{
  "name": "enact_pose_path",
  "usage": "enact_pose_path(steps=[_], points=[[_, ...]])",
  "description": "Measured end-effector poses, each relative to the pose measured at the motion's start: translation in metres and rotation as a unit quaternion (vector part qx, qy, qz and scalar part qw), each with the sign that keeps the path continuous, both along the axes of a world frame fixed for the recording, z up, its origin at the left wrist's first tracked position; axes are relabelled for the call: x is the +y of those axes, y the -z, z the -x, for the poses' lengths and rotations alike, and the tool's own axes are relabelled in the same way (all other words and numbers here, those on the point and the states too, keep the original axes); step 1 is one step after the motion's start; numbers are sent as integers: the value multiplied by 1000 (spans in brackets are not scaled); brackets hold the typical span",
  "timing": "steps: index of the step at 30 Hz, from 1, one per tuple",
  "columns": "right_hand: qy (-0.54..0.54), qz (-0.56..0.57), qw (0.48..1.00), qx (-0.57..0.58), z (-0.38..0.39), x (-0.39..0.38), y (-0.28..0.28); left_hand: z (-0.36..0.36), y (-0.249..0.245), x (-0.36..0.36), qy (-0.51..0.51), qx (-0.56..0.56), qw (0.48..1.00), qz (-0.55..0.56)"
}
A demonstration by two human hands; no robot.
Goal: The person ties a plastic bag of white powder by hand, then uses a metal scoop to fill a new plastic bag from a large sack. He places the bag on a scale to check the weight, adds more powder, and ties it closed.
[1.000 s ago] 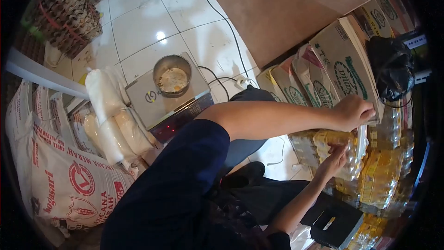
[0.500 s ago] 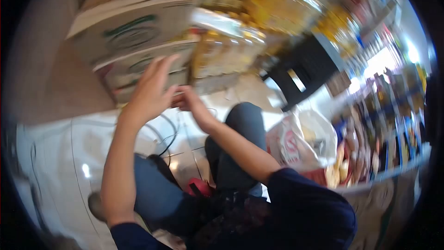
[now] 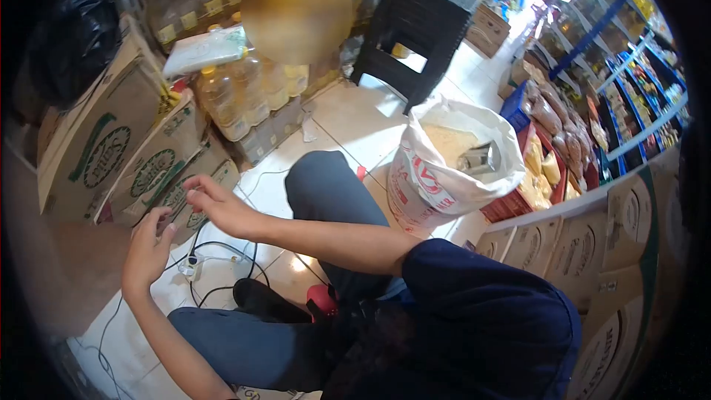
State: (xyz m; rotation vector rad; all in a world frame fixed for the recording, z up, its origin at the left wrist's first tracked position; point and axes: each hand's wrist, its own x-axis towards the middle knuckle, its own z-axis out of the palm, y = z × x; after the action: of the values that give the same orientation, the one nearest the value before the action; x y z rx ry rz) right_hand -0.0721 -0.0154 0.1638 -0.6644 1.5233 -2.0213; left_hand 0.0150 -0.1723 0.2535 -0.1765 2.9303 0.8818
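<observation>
My left hand (image 3: 150, 250) is raised over the floor with its fingers bent and apart. Just beside it, my right hand (image 3: 226, 209) has loosely curled fingers, also apart. Neither shows anything in its grasp. Behind both hands stand cardboard boxes (image 3: 96, 159) with green print. Beneath them on the tiles lie black cables (image 3: 222, 244) and a white plug or connector (image 3: 190, 267). To the right of my bent knee is an open white sack (image 3: 422, 192) with red print, holding pale brown grainy contents and a metallic scoop-like object (image 3: 478, 159).
A black stool (image 3: 422, 22) stands beyond the sack. Bottles of yellow liquid (image 3: 226, 100) stand at the back, with a white packet (image 3: 204, 52) on top. Bagged goods (image 3: 563, 118) and shelves (image 3: 644, 81) line the right. A black bag (image 3: 78, 37) sits at upper left. One yellow-brown patch is blurred.
My view has turned, so the boxes appear farther left and the sack shows more fully. Both hands have shifted left and lower in view, staying close together and empty.
</observation>
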Motion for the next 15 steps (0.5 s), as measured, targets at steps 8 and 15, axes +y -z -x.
enact_pose_path(steps=[8, 15], points=[[-25, 4, 999, -22, 6, 25, -27, 4, 3, -1, 5, -6, 1000, 12], [63, 3, 970, 234, 85, 32, -90, 10, 30, -14, 18, -44, 998, 39]])
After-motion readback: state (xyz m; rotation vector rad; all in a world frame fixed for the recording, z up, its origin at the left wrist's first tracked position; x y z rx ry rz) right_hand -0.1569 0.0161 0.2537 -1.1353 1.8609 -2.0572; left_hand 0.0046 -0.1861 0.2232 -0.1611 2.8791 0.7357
